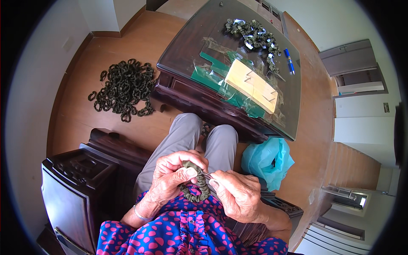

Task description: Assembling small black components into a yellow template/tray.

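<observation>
Over the lap, the left hand pinches a dark scrunchie taut (thumb on top) so the right hand, fingers closed on a thin tool, can work it.

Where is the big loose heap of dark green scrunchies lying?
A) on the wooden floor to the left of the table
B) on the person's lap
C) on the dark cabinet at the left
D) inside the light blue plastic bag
A: the big heap of dark green scrunchies lies on the wooden floor, left of the dark table; a smaller bunch sits on the tabletop.
</observation>
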{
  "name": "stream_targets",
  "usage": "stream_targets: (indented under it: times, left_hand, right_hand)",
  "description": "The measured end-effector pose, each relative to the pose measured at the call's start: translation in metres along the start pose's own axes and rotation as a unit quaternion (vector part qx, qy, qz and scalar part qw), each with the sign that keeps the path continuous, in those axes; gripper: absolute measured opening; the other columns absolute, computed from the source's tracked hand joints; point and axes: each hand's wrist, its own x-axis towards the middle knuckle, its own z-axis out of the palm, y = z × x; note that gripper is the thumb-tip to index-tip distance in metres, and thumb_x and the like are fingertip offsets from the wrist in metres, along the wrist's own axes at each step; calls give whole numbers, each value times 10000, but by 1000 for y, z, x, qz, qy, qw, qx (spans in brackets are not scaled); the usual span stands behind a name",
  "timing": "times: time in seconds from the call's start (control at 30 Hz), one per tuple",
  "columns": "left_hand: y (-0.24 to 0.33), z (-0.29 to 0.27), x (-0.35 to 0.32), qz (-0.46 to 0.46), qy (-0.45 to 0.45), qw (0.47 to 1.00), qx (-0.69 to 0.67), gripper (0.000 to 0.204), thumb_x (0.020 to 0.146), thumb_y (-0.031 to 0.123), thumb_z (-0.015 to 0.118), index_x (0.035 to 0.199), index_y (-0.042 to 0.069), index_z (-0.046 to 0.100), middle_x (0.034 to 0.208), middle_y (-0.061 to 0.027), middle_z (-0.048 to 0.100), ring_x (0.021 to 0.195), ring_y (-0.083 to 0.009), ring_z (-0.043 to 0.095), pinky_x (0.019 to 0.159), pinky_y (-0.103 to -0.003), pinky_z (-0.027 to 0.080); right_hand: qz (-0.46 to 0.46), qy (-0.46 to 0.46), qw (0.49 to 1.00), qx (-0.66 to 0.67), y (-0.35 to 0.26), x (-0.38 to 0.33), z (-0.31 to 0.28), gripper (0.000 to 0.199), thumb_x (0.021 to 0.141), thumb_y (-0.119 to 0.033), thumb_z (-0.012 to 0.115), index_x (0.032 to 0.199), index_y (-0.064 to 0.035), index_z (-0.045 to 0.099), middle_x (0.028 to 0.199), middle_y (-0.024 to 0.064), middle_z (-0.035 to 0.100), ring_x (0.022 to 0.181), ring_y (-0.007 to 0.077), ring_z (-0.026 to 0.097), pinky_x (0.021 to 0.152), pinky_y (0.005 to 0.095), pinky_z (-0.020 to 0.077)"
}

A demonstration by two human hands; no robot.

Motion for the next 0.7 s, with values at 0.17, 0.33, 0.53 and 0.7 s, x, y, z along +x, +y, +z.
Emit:
stream_targets:
  times: [0.17, 0.33, 0.53, 0.7]
  left_hand:
    - [3, 1, 0, 7, -4, 1000, 5, 252, 839, 203, 740, 959, -7, 671, 914, -155, 634, 798, -186, 621, 960, -389, 472]
    - [-1, -5, 2, 41, -60, 997, 19, 236, 895, 190, 689, 1008, -17, 686, 1091, -123, 592, 837, -102, 576, 729, -222, 495]
    - [2, -6, 2, 50, -55, 995, 71, 235, 910, 161, 669, 1049, -28, 662, 1083, -118, 597, 828, -100, 556, 739, -231, 481]
    - [-1, -7, 2, 36, -61, 997, 42, 233, 915, 151, 659, 1060, -32, 654, 1072, -112, 600, 831, -97, 547, 735, -227, 470]
  right_hand:
    - [94, -24, 989, 115, 2, -2, -3, 137, 898, -19, 642, 999, 73, 652, 793, 141, 700, 579, 155, 656, 534, 253, 506]
    - [104, -27, 986, 129, 2, -2, -2, 132, 889, 5, 638, 1008, 64, 633, 784, 143, 670, 616, 207, 661, 545, 290, 500]
    - [0, 8, 1000, 6, 0, -2, 2, 150, 834, 26, 671, 969, 72, 625, 678, 135, 604, 533, 243, 601, 476, 313, 441]
    - [-27, 9, 999, -30, 1, -2, 2, 156, 814, 20, 683, 954, 67, 633, 671, 122, 601, 522, 238, 592, 466, 317, 429]
